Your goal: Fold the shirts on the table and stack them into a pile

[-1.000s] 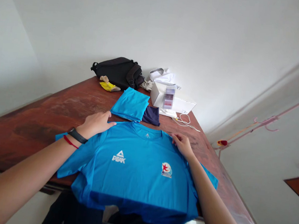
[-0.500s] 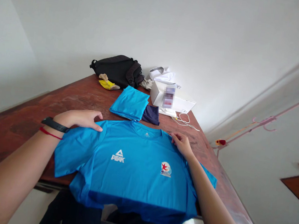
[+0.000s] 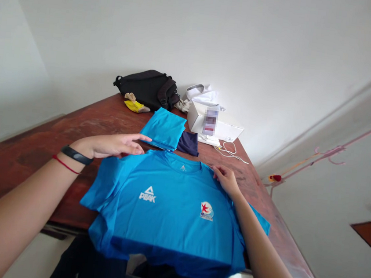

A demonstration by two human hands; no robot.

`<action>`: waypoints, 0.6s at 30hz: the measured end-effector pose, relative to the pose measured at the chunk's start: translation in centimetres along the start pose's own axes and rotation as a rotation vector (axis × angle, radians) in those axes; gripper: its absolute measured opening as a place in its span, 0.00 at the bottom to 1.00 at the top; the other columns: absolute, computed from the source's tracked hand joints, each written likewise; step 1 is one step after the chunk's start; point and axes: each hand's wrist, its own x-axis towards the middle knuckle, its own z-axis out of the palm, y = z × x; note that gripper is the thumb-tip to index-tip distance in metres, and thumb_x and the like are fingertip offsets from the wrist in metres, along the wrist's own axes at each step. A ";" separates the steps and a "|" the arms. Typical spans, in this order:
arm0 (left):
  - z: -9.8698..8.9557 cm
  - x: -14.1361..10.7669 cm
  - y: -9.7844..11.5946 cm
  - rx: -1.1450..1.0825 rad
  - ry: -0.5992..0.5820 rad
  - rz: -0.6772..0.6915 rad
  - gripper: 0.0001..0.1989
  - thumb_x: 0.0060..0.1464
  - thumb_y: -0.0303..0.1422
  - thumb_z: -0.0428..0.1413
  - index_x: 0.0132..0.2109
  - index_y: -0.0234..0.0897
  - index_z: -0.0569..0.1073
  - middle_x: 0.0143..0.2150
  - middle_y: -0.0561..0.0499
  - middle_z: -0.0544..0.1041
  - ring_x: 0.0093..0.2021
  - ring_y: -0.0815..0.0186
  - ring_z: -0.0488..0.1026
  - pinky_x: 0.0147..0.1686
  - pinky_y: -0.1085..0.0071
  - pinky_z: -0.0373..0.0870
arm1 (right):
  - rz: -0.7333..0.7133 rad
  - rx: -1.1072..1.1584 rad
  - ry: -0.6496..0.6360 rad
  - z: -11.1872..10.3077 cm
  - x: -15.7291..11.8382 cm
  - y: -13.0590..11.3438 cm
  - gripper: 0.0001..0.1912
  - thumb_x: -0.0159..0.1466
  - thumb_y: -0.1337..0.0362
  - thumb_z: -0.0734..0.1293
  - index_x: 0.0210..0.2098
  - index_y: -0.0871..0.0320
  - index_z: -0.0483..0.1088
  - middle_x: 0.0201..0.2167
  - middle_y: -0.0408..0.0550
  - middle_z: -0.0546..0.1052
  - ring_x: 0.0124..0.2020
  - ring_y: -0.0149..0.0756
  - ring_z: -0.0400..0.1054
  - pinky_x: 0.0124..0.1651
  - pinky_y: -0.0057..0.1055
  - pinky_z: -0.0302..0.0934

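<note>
A blue PEAK T-shirt (image 3: 165, 207) lies front up across the near edge of the table, its lower part hanging over the edge. My left hand (image 3: 113, 145) is open, fingers stretched out just above the shirt's left shoulder and close to a folded blue garment (image 3: 164, 129). My right hand (image 3: 226, 180) holds the shirt's right shoulder beside the collar. A folded navy cloth (image 3: 188, 143) lies next to the folded garment, just past the collar.
The reddish-brown wooden table (image 3: 36, 172) holds a black bag (image 3: 147, 88), a yellow item (image 3: 134, 105), white cloth (image 3: 203, 94), a white box (image 3: 201, 118) with a blurred label, and a white cable (image 3: 229, 151). Walls stand beyond and to the right, with a pink cord (image 3: 330, 153).
My left hand has moved right and away from the left sleeve, its fingers now stretched out. That sleeve sits further in toward the shirt's middle. My right hand has stayed in place.
</note>
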 end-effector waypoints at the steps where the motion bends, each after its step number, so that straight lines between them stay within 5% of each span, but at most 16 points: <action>1: 0.4 0.0 0.4 -0.116 -0.068 -0.019 0.37 0.61 0.52 0.56 0.73 0.48 0.58 0.58 0.40 0.78 0.44 0.60 0.78 0.35 0.72 0.70 | -0.002 -0.002 0.000 0.0 0.0 0.0 0.26 0.66 0.41 0.64 0.34 0.58 0.76 0.23 0.45 0.74 0.24 0.35 0.64 0.28 0.31 0.55; 5: 2.9 0.4 2.1 -0.457 -0.274 0.001 0.40 0.61 0.50 0.58 0.74 0.52 0.52 0.71 0.39 0.65 0.57 0.53 0.76 0.48 0.62 0.74 | -0.002 0.000 0.000 0.0 0.0 0.0 0.26 0.66 0.40 0.64 0.34 0.58 0.76 0.23 0.45 0.75 0.24 0.36 0.64 0.28 0.31 0.55; 10: 5.7 2.0 2.4 -0.609 -0.223 0.175 0.33 0.62 0.49 0.56 0.70 0.44 0.60 0.69 0.37 0.67 0.63 0.50 0.72 0.54 0.58 0.72 | 0.007 0.004 0.001 0.0 0.0 0.1 0.26 0.66 0.40 0.64 0.35 0.58 0.77 0.23 0.45 0.74 0.24 0.35 0.64 0.28 0.31 0.56; 13: 5.5 2.8 1.3 -0.413 -0.040 0.175 0.28 0.64 0.50 0.53 0.64 0.39 0.67 0.58 0.37 0.77 0.49 0.54 0.80 0.45 0.62 0.75 | 0.012 0.010 0.004 0.1 0.1 0.2 0.26 0.65 0.40 0.65 0.36 0.58 0.77 0.22 0.45 0.74 0.23 0.36 0.64 0.28 0.31 0.57; 16: 4.0 2.9 -0.2 0.037 0.165 0.121 0.25 0.62 0.53 0.53 0.52 0.38 0.76 0.41 0.45 0.82 0.35 0.61 0.78 0.35 0.68 0.71 | 0.021 0.009 0.006 0.1 0.1 0.3 0.27 0.65 0.38 0.65 0.37 0.58 0.77 0.22 0.45 0.75 0.23 0.36 0.65 0.27 0.31 0.57; 18: 2.7 2.5 -1.1 0.263 0.136 0.069 0.24 0.59 0.55 0.55 0.41 0.38 0.78 0.35 0.48 0.81 0.33 0.62 0.76 0.32 0.71 0.67 | 0.020 0.003 0.004 0.1 0.0 0.3 0.28 0.65 0.38 0.64 0.37 0.58 0.77 0.23 0.45 0.75 0.23 0.36 0.65 0.27 0.31 0.57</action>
